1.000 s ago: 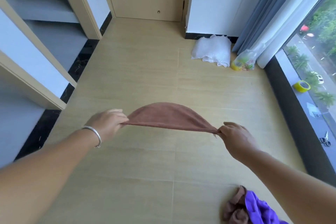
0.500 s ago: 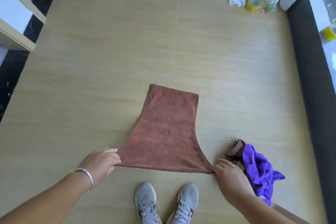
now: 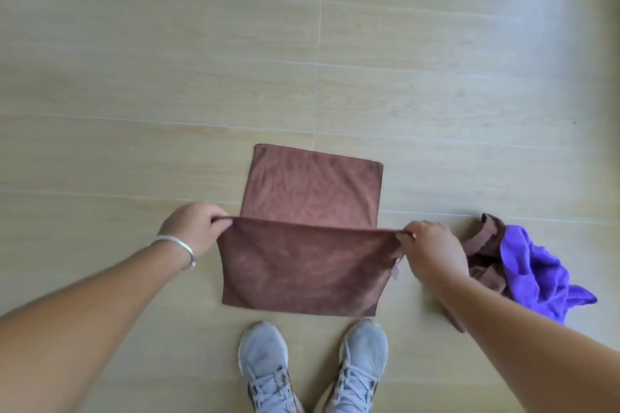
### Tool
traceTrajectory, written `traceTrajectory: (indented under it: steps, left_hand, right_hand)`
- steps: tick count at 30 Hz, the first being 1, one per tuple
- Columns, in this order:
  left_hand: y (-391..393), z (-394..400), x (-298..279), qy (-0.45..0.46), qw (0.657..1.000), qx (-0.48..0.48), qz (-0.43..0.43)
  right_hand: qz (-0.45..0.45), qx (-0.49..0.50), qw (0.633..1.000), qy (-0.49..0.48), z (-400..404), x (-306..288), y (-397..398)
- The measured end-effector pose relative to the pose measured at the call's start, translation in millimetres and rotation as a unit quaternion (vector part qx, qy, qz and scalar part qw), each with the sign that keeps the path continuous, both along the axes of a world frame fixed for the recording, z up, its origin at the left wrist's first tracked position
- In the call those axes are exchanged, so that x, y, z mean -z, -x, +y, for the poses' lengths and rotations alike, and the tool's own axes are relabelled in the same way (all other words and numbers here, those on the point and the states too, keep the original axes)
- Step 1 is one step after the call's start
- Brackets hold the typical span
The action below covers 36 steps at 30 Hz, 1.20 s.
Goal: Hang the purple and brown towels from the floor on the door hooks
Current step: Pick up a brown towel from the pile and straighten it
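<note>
A flat rectangular brown microfibre towel (image 3: 302, 255) is the landmark, draped over a fold line held between two hands. The left hand (image 3: 196, 228) pinches the left end of that fold with its grip closed on the cloth; a silver bangle (image 3: 177, 246) circles its wrist. The right hand (image 3: 432, 251) pinches the right end the same way, fingers curled onto the towel's edge. Beyond the fold the far half lies flat on the pale wood-look tiled floor (image 3: 167, 77), its stitched far edge straight and its corners square. The near half hangs toward the person, its lower edge just above a pair of grey lace-up trainers (image 3: 315, 365). A small pale label shows at the towel's right edge under the right hand.

To the right of the brown towel, just beside the right forearm, a crumpled purple towel (image 3: 533, 271) lies heaped on the floor against a second crumpled brown cloth (image 3: 483, 258), the two touching. Beyond and left of the brown towel, bare floor reaches the frame edges.
</note>
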<state>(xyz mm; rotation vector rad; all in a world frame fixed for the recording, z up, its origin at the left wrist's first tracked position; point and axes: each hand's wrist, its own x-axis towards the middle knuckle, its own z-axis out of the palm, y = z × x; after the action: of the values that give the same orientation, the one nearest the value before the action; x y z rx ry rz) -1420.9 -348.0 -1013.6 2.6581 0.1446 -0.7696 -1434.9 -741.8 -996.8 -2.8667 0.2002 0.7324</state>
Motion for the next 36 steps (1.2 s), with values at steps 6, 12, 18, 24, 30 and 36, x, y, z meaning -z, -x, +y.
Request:
traceTrajectory:
  steps: [6,12,18,24,30,36]
  left_hand:
    - [-123.8,-13.8,110.9,-0.029,0.996,-0.009,-0.082]
    - [-171.7,-42.6,202.3,-0.029,0.98,0.01,-0.194]
    - [-73.7,-54.4,230.8,-0.037,0.904,0.366,-0.216]
    - [-97.8,-57.2,231.9,-0.103,0.925,0.333,-0.152]
    - [-210.2,-56.9,234.3,-0.2,0.938,0.24,-0.151]
    - [-174.4,-65.2,220.3,-0.142,0.945,0.251,-0.153]
  right_hand:
    - [-0.065,0.049,0.997,0.0,-13.2,114.0,-112.7]
    - [-0.167,-0.079,0.983,-0.019,-9.9,199.9,-169.8]
    - [-0.122,-0.422,0.898,-0.035,-17.1,217.3,-86.2]
    - [-0.029,-0.411,0.909,0.066,-5.9,212.0,-103.9]
    - [-0.087,-0.298,0.931,0.195,3.3,220.3,-211.5]
    - [-0.066,-0.321,0.943,0.054,27.0,220.7,-165.7]
